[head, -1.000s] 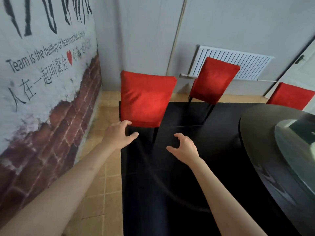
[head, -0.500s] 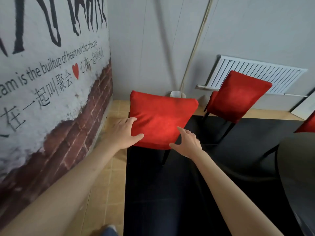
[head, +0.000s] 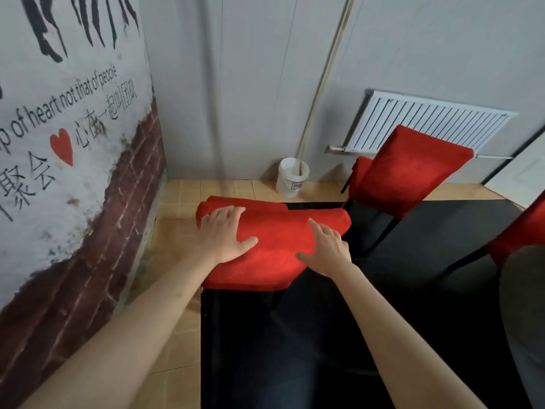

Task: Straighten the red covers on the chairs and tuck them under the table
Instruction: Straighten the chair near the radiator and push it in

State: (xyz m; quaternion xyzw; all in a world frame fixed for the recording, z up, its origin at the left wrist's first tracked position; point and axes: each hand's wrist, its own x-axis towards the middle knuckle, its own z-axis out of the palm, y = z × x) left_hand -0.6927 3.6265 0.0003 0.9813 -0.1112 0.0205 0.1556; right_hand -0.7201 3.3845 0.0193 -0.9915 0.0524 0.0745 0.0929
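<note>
A: Where does the work stand?

B: Early, I'd judge. Both hands are on the red cover (head: pixel 274 231) of the nearest chair, at about twelve o'clock from the person. The left hand (head: pixel 225 231) lies flat on the cover's top left part, fingers straight and together, pressing rather than gripping. The right hand (head: pixel 327 249) rests on its right side, fingers spread and fairly straight; neither hand is clenched, and I see no pinch of the cloth.

A: Is that cover straight?

B: It looks fairly smooth, with a fold along the top edge. Whether it sits square on the backrest I cannot tell from this angle.

A: And tucking under the bench?

B: This chair's back stands close against the edge of the black bench (head: pixel 295 349), so it seems nearly in. The second chair (head: pixel 410 169), at one o'clock, stands turned at an angle, its red seat showing outside the bench edge. A third red cover (head: pixel 522 231) shows at three o'clock, mostly cut off.

A: So what's left?

B: Probably finishing this cover, then the other two chairs.
</note>
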